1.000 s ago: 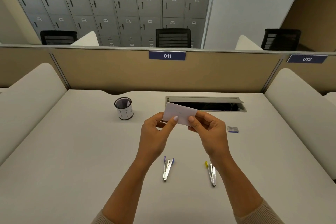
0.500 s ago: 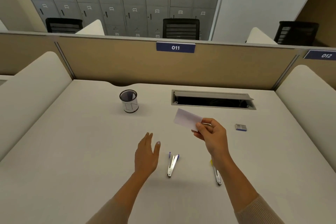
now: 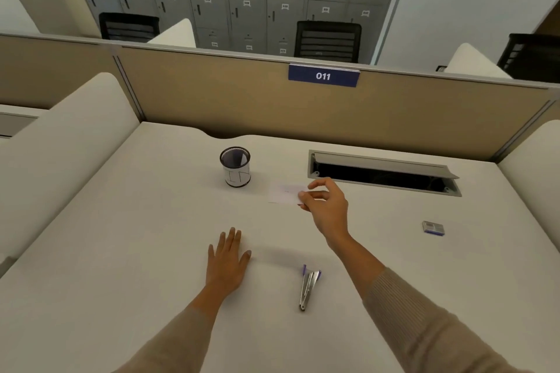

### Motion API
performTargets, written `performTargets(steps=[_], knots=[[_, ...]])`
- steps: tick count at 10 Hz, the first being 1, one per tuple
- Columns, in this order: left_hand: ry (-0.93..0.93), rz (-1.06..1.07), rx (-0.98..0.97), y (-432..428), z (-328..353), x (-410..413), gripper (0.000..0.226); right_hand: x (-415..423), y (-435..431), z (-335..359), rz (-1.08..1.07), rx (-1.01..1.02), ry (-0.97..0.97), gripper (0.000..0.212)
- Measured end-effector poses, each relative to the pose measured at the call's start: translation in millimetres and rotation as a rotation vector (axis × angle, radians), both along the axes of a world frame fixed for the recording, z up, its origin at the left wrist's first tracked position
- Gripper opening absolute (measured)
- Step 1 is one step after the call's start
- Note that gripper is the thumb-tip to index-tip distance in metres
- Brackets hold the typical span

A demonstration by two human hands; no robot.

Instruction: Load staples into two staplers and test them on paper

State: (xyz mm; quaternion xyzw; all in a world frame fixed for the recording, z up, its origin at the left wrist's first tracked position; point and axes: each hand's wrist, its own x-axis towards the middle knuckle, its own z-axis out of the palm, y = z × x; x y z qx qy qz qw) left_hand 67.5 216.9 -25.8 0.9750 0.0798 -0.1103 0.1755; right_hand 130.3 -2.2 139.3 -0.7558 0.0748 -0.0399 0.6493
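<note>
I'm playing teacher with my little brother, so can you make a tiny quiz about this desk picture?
1. True or false: the left hand grips the stapler.
2. Which holds the paper slip? A) left hand B) right hand C) neither
3. Fill in: the small blue box lies on the right hand's ___ side.
Key: 1 false, it lies flat on the desk, apart from the stapler; 2 B; 3 right.
</note>
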Motion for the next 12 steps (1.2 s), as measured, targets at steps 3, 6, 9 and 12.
performTargets(steps=[3, 6, 9, 12], knots=[[0.017, 0.037, -0.062, 38, -12, 19, 0.060, 76, 75, -15, 0.139, -0.261, -0.095, 0.012], [-0.076, 0.016, 0.037, 35, -25, 11, 0.062, 131, 126, -24, 0.244, -0.433, -0.120, 0.031], [-0.139, 0.025, 0.093, 32, -30, 9, 0.060, 156, 145, -35, 0.452, -0.607, -0.067, 0.042], [-0.139, 0.033, 0.099, 32, -34, 9, 0.061, 155, 135, -51, 0.551, -0.620, -0.020, 0.046]])
